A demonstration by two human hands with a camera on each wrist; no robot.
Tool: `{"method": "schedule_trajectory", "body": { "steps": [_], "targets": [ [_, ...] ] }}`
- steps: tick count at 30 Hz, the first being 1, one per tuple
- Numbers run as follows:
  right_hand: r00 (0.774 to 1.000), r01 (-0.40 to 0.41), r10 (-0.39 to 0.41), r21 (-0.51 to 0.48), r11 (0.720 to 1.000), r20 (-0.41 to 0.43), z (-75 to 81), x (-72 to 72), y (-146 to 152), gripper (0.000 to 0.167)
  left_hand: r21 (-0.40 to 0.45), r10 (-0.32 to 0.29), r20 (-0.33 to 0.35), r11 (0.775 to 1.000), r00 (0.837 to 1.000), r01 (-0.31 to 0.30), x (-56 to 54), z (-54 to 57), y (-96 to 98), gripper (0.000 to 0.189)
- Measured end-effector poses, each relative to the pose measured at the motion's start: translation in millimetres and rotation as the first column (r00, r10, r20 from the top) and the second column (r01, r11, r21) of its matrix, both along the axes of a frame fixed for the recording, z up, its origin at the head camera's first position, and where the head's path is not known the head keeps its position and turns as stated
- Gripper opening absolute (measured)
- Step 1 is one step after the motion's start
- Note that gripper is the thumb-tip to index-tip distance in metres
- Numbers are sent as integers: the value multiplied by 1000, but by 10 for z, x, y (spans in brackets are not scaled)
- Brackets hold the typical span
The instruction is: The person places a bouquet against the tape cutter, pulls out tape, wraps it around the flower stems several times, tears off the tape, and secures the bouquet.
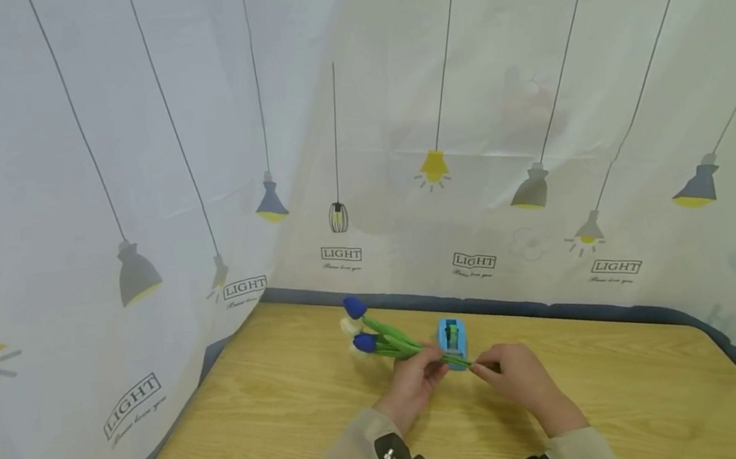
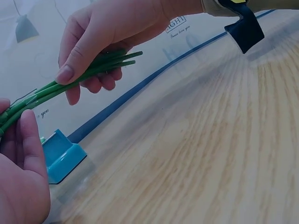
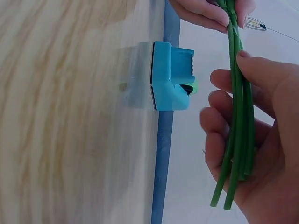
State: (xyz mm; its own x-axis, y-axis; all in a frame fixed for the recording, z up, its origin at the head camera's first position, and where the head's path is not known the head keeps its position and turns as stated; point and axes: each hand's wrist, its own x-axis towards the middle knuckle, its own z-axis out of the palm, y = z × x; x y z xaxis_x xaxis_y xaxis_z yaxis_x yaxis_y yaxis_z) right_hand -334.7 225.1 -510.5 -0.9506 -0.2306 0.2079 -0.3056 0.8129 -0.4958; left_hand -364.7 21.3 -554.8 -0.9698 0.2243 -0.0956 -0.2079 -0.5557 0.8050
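1. Middle of the frame, we've got blue-and-white tulips (image 1: pixel 395 344), heads pointing left. Probably light, with soft heads we wouldn't squeeze.
2. Left hand (image 1: pixel 415 375) is wrapped round the bunch below the heads; good grip spot, we reckon.
3. Just behind the stems (image 3: pixel 237 107): a blue tape dispenser (image 1: pixel 452 337), no brand we can read.
4. Right hand (image 1: pixel 517 375) pinches the stems near their ends; they look bendy, maybe slippery.
5. Backdrop (image 1: pixel 369 123) up top: boxed "LIGHT" repeated left to right, script below ending "love you".
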Motion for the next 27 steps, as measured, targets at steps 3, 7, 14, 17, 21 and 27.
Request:
{"method": "schedule_trajectory", "body": {
  "steps": [3,7,14,17,21,27],
  "targets": [
    [999,7,-8,20,1000,39,-12,-7,6,12,-14,-12,-7,1000,1000,12,1,-4,-3,22],
    [993,3,-5,12,1000,121,-32,-1,5,24,-14,-16,-9,1000,1000,16,-3,-17,-5,17],
    [984,-24,23,1,1000,179,-28,19,3,42,-24,-13,-22,1000,1000,13,-8,-21,-4,14],
    [980,-54,58,-23,998,191,-30,16,12,44,-24,-14,-22,1000,1000,14,-5,-18,-7,15],
    [983,-67,69,-21,998,172,-19,13,3,41,-10,-17,-8,1000,1000,17,-8,-9,-5,15],
    [988,-30,33,-20,999,149,-1,17,-12,33,27,-8,15,1000,1000,8,-3,19,2,12]
  ]
}}
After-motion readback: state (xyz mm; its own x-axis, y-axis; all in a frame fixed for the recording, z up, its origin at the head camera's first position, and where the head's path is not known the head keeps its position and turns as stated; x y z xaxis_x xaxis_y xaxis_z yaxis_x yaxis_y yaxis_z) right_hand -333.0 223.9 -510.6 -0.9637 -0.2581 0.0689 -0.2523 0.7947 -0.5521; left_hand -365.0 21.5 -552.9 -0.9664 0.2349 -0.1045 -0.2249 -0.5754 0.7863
